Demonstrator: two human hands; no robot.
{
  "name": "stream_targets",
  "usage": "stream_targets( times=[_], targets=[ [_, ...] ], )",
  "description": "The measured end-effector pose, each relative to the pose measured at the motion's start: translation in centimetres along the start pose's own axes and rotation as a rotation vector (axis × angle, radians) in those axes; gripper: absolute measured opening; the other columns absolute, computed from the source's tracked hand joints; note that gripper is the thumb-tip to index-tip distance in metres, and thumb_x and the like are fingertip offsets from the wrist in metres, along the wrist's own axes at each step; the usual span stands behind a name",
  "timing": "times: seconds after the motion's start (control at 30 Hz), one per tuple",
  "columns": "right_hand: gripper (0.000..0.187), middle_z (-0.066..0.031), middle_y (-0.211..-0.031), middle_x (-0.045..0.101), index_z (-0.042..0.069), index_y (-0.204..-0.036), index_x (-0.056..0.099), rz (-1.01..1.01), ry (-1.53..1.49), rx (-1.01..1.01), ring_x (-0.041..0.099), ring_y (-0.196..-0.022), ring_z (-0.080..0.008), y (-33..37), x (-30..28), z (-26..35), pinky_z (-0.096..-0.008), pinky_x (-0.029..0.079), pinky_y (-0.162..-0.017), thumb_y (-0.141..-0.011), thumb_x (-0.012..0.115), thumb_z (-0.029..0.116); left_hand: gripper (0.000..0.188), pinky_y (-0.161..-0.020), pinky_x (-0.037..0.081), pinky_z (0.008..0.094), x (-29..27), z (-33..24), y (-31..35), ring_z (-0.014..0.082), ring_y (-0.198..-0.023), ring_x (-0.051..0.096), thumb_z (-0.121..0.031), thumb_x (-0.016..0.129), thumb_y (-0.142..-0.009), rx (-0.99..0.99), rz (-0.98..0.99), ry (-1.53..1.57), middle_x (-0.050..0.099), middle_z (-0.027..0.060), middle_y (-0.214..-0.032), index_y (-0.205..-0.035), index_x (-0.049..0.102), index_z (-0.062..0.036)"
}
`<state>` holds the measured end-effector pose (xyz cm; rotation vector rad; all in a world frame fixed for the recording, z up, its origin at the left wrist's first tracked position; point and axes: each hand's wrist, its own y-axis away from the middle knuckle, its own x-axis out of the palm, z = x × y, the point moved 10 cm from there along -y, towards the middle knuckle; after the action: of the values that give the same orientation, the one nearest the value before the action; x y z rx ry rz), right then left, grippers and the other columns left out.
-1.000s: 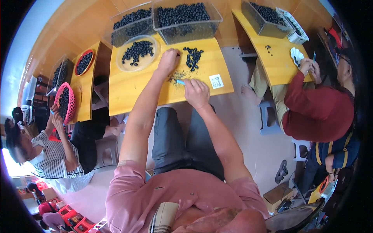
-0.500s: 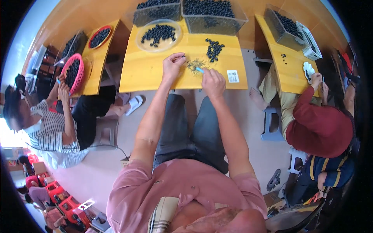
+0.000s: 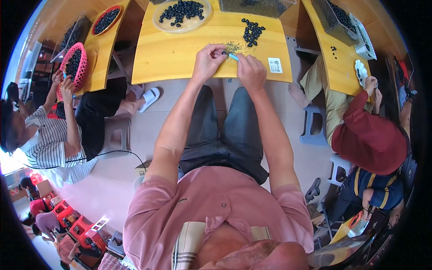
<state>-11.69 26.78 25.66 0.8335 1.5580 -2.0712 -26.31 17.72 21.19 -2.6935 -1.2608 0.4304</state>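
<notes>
Pinched in the fingertips of my left hand (image 3: 209, 62) is a small round black bead-like piece (image 3: 224, 53). My right hand (image 3: 252, 72) is closed round a slim light-blue tool (image 3: 233, 56), whose kind I cannot make out. Its tip points at the black piece, close to it or touching; which of the two does not show. Both hands are over the front part of a yellow table (image 3: 180, 60). Just beyond the fingers lie scattered fine greenish-brown scraps (image 3: 233, 46). A loose heap of black pieces (image 3: 253, 33) lies past my right hand.
A round clear dish (image 3: 163, 25) of black pieces stands at the back left, beside a clear bin (image 3: 274, 10). A white printed label (image 3: 275, 65) lies at the right front. Co-workers sit left (image 3: 49, 135) and right (image 3: 369, 139), at tables with baskets and bins.
My hands have come closer together, bringing the black piece to the blue tool's tip. The view has tilted, so the table sits higher in the picture.
</notes>
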Motion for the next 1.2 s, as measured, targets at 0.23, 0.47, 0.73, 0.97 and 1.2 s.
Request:
stream_targets(
  times=[0.23,0.47,0.73,0.97,1.2],
  targets=[
    [0.014,-0.0048,-0.075,0.056,0.013,-0.097,0.072,0.003,-0.008,-0.031,0.064,-0.071,-0.0242,-0.2,0.1,0.4,-0.04,0.052,-0.064,-0.083,0.072,0.014,0.028,-0.074,0.055,0.0236,0.0,0.2,-0.2,0.0086,-0.079,0.063,0.001,0.078,-0.083,0.01,-0.009,0.007,0.071,0.0062,-0.092,-0.111,0.075,0.0009],
    [0.014,-0.0046,-0.075,0.057,0.014,-0.097,0.071,0.01,-0.039,-0.03,0.064,-0.072,-0.0241,-0.3,0.2,0.3,-0.0398,0.052,-0.064,-0.083,0.072,0.013,0.031,-0.081,0.056,0.0225,0.1,0.2,-0.2,0.0068,-0.084,0.062,0.001,0.077,-0.086,-0.036,0.021,0.007,0.07,0.0029,-0.098,-0.116,0.073,0.0013],
    [0.014,-0.0052,-0.077,0.059,0.013,-0.097,0.071,0.037,-0.024,-0.004,0.066,-0.074,-0.025,-0.4,0.5,0.1,-0.0408,0.053,-0.065,-0.083,0.072,0.014,0.031,-0.078,0.055,0.0203,0.3,0.3,-0.2,0.0049,-0.081,0.061,0.003,0.078,-0.086,-0.045,0.035,0.056,0.067,0.0001,-0.096,-0.116,0.072,0.0009],
    [0.015,-0.0064,-0.079,0.061,0.013,-0.098,0.071,0.082,0.003,0.068,0.067,-0.075,-0.0262,-0.3,0.9,-0.4,-0.0411,0.054,-0.066,-0.084,0.073,0.016,0.036,-0.072,0.052,0.0171,-0.1,0.8,0.1,0.0024,-0.077,0.058,0.008,0.078,-0.084,-0.137,0.031,0.284,0.066,0.0013,-0.097,-0.118,0.068,0.0041],
    [0.014,-0.0056,-0.077,0.06,0.013,-0.097,0.071,0.034,0.023,0.038,0.066,-0.074,-0.0257,-0.4,0.5,-0.1,-0.0411,0.054,-0.065,-0.084,0.072,0.015,0.036,-0.072,0.052,0.0168,-0.3,0.6,-0.3,0.0024,-0.077,0.057,0.007,0.078,-0.084,-0.091,-0.007,0.267,0.066,0.0008,-0.096,-0.118,0.067,0.0049]
  ],
)
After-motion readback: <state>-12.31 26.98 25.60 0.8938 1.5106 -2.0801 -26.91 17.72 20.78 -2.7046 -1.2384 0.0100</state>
